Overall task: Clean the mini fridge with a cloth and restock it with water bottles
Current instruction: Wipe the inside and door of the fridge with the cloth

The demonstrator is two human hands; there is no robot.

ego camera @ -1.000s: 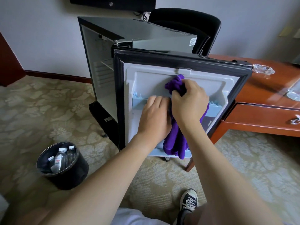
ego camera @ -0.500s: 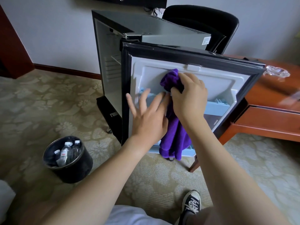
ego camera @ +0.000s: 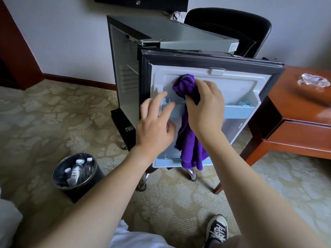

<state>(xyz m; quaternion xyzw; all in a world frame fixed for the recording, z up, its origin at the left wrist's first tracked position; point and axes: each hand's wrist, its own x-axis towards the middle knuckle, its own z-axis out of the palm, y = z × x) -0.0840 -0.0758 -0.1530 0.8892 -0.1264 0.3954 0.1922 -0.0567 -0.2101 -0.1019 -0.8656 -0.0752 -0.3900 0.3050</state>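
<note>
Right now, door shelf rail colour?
Light blue shelf rail on the fridge door, head view.

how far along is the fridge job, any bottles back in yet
Done: the door is open and its shelves are bare. In hand: the right hand grips the cloth against the door's inner panel; the left hand hovers open beside it. Left: restocking. The bottles sit in the bin on the floor.

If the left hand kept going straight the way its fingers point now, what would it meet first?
Most likely the upper light-blue door shelf: the left hand is open, fingers spread toward the inner panel of the fridge door, fingertips at the shelf's left end. Depth is unclear; contact can't be confirmed.
</note>
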